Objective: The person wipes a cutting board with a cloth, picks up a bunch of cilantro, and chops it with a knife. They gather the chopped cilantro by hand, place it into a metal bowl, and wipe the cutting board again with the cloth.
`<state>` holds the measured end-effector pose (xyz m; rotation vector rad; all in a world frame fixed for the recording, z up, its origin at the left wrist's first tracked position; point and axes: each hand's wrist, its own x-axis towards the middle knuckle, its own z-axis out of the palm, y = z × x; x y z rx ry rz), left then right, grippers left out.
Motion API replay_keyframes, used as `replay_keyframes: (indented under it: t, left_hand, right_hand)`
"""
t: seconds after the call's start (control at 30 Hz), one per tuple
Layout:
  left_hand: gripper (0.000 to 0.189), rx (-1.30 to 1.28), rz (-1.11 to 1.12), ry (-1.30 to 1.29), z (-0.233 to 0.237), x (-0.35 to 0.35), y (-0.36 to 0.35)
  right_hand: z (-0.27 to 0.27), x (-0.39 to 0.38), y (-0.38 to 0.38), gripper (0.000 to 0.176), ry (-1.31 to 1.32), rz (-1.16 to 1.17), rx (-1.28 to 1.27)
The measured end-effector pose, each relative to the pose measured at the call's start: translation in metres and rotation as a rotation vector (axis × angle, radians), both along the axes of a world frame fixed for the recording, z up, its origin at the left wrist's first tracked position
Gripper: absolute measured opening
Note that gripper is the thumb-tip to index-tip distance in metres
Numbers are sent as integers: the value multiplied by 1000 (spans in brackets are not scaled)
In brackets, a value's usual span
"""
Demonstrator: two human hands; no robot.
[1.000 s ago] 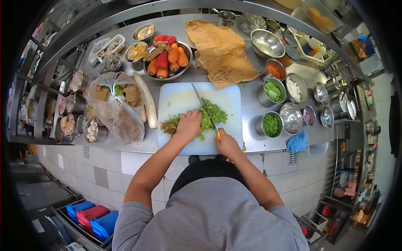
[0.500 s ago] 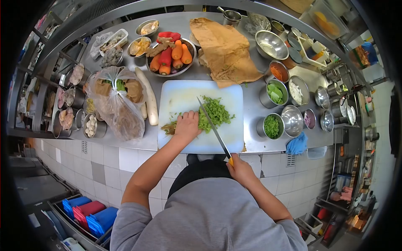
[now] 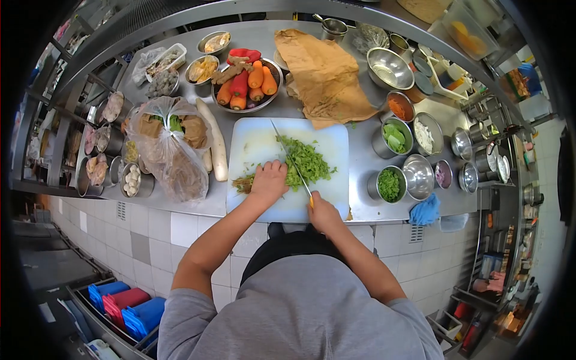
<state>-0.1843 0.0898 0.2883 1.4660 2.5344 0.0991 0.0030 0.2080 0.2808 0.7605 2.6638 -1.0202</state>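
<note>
Since a half-second ago the knife (image 3: 291, 157) has slid forward across the board (image 3: 252, 139), the right hand (image 3: 324, 213) in a closed grip on its yellow handle. The left hand (image 3: 270, 181) presses the herb bunch, seemingly to keep it steady beside the blade. The greens (image 3: 309, 162) lie mid-board, bright, leafy and loosely heaped.

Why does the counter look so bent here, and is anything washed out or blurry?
Head view: wide-angle distortion seems to bow the steel counter, with black corners; head view: glare whitens the metal right of the cutting board; head view: the knife reads fairly clearly, small items toward the right edge less so.
</note>
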Motion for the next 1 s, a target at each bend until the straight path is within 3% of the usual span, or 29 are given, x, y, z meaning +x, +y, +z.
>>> replay_keyframes:
  t: [0.13,0.23,0.53,0.7,1.0]
  left_hand:
    - [85,193,49,-24,8,3,-14]
    - [91,143,88,-51,8,2,-25]
    - [67,-5,96,-78,4,0,-11]
    - [67,-47,67,-45,-1,0,-8]
    - [57,-13,67,-24,-2,0,-10]
  right_hand:
    - [11,1,18,36,22,-47,-90]
    - [42,34,7,35,46,-96,-58]
    - [83,91,-14,34,-109,34,-55]
    - [86,96,-9,32,-220,76,-67]
    - [11,6,-9,35,-87,71,-2]
